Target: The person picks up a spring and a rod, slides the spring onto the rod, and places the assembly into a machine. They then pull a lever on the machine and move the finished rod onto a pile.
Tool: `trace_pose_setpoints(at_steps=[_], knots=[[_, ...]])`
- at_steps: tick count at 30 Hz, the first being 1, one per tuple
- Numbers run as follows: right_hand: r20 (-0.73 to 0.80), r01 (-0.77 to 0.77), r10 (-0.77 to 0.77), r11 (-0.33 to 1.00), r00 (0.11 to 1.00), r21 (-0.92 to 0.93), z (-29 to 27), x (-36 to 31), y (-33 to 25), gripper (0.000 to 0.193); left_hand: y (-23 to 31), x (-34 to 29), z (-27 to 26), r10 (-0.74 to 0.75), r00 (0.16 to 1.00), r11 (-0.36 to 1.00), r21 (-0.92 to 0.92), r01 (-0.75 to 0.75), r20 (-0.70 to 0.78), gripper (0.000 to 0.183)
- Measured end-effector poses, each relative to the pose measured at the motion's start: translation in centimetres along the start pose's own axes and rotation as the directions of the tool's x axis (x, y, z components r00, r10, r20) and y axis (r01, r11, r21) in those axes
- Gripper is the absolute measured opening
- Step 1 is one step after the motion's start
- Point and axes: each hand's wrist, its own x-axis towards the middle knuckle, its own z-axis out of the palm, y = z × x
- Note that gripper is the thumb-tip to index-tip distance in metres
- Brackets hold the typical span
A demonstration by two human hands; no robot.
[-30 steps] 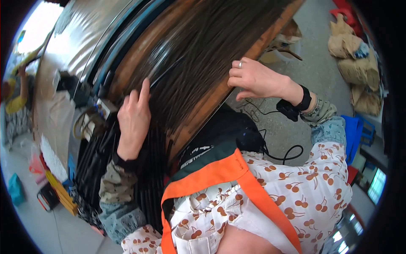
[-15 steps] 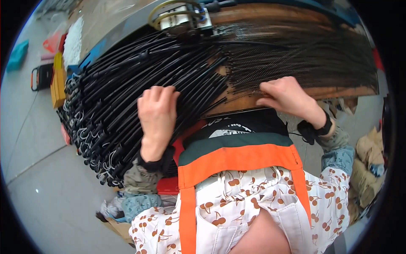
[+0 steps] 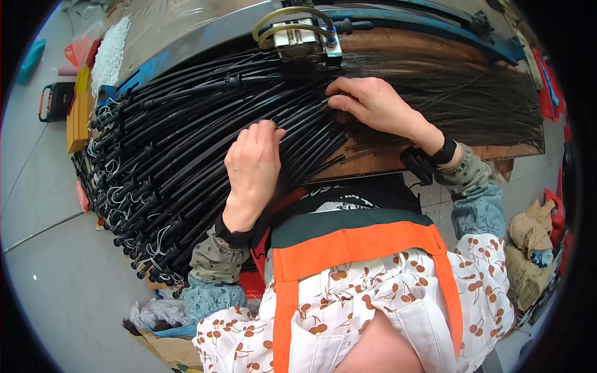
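Observation:
Many long black tubes (image 3: 180, 165) with white loops at their outer ends fan across the left of the bench. My left hand (image 3: 252, 165) lies over them, its fingers curled closed round a black tube near the inner ends. To its right and a little farther off, my right hand (image 3: 379, 112) holds thumb and forefinger pinched together beside the tube ends. Whatever sits in that pinch is too small to make out. Thin dark coil springs (image 3: 435, 93) spread over the wooden board (image 3: 388, 163) to the right, partly under my right hand.
A metal fixture (image 3: 301, 38) with yellowish hoses stands at the far side of the bench, just beyond my right hand. A blue rail (image 3: 429, 30) borders the back. On the floor at left are a yellow box (image 3: 78, 118) and a black case (image 3: 57, 101). Brown paper bags (image 3: 528, 233) lie at right.
My right hand has moved left and away from me, from the springs to the tube ends. My left hand has shifted slightly right. The view has shifted a little too.

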Motion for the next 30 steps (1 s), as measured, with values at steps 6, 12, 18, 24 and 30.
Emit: trace_pose_setpoints(at_steps=[6,12,18,24,30], knots=[[0.021,-0.101,0.099,0.97,0.995,0.22,0.7,-0.9,-1.1,0.022,-0.4,-0.3,-2.3,0.098,0.993,0.985,-0.148,-0.087,0.07,0.006],[-0.113,0.364,-0.407,0.889,0.906,-0.279,-0.5,-0.9,-2.0,0.049,0.9,0.9,-4.9,0.194,0.979,0.981,-0.032,-0.193,0.064,0.01],[-0.315,0.391,-0.552,0.803,0.772,-0.45,-2.5,-0.9,1.1,0.059,-0.2,7.1,-10.9,0.421,0.893,0.906,-0.027,-0.422,0.163,0.03],[-0.668,-0.11,-0.216,0.905,0.712,-0.41,-8.6,-4.2,7.6,0.048,-0.7,16.7,-9.4,0.637,0.762,0.753,0.117,-0.648,0.12,0.059],[-0.754,-0.381,-0.029,0.849,0.656,-0.365,-15.2,-8.3,15.6,0.026,5.6,23.0,-5.4,0.737,0.635,0.63,0.102,-0.77,0.231,0.058]])
